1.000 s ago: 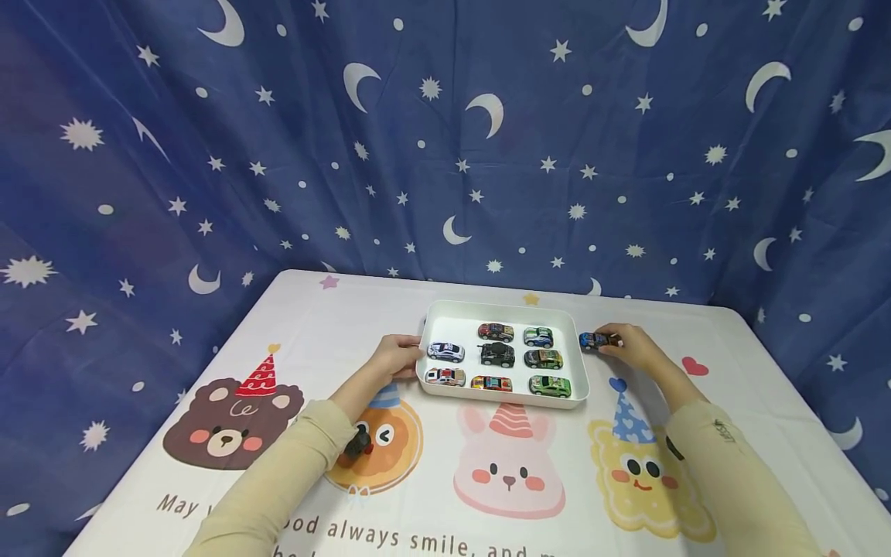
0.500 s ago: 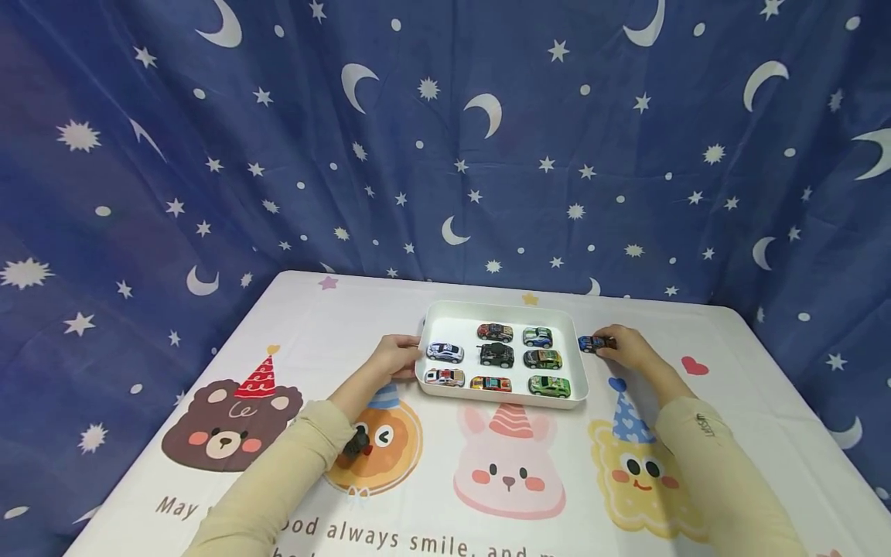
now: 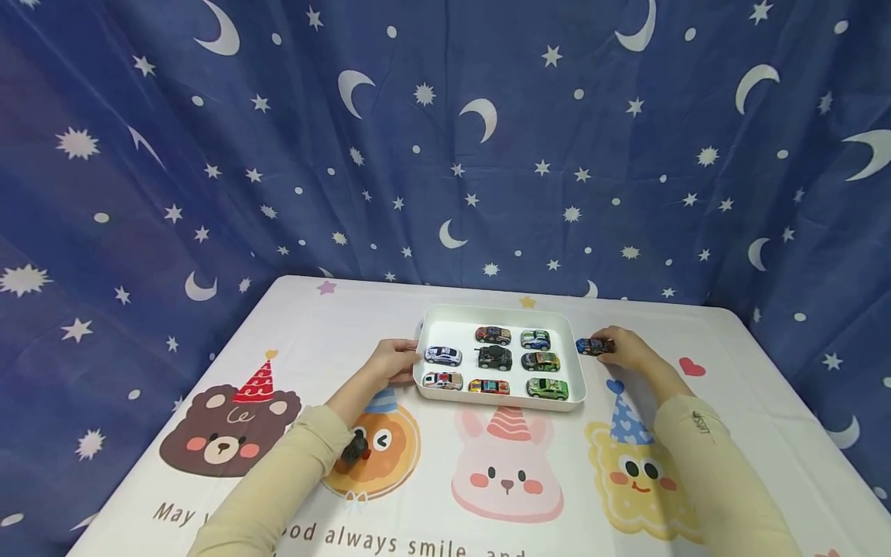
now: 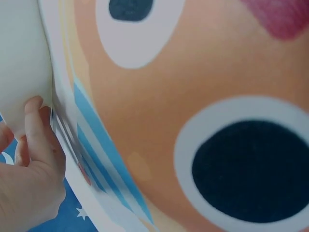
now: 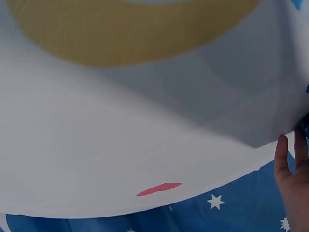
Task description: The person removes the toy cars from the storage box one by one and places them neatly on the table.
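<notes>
My right hand pinches a dark blue toy car just outside the right wall of a white tray. On the other side, my left hand grips the tray's left edge. The left wrist view shows the thumb and fingers of the left hand at the pale wall of the tray. Only part of the right hand enters the right wrist view, with the dark car cut off at the frame's edge. Several toy cars stand inside the tray, among them a green one and a black tank-like one.
A white tablecloth printed with cartoon animals and lettering covers the table. Behind its far edge hangs a blue curtain with moons and stars. Near the left sleeve, a small black object overlaps the printed orange face.
The right hand has shifted slightly left along the blue car, and the right forearm has swung inward. My left hand stays at the tray, whose cars keep their places. The head view has shifted a little.
</notes>
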A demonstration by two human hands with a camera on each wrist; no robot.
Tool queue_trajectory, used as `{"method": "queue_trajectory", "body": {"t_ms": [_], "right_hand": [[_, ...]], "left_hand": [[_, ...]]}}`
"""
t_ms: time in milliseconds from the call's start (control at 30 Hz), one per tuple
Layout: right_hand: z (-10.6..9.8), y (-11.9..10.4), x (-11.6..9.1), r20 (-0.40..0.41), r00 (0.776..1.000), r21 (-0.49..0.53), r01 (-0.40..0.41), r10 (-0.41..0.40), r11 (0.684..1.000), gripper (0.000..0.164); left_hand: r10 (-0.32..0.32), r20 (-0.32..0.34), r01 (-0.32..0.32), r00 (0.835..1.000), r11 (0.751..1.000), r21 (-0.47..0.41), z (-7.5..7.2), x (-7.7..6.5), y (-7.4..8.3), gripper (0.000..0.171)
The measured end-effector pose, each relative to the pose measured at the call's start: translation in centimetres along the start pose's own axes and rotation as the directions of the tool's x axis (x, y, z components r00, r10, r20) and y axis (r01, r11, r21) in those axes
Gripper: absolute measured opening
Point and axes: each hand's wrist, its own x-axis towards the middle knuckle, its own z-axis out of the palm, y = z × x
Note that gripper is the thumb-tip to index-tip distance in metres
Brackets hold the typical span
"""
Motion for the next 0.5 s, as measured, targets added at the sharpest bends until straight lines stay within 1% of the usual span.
{"method": "queue_trajectory", "body": {"t_ms": [133, 333, 500], "right_hand": [[0.16, 0.19, 0.01, -0.003, 1.0, 0.003, -0.001, 0.001, 1.0, 0.041], [0.19, 0.09, -0.11, 0.039, 0.999, 0.022, 0.015, -0.015, 1.0, 0.045], [-0.11, 0.07, 0.0, 0.045, 0.999, 0.069, 0.022, -0.025, 0.997, 0.048]], "left_hand": [[-0.008, 0.002, 0.008, 1.0, 1.0, -0.004, -0.05, -0.02, 0.18, 0.042], [-0.027, -0.004, 0.027, 1.0, 1.0, -0.01, -0.12, 0.07, 0.05, 0.041], [-0.013, -0.004, 0.013, 1.0, 1.0, -0.022, -0.01, 0.21, 0.08, 0.041]]}}
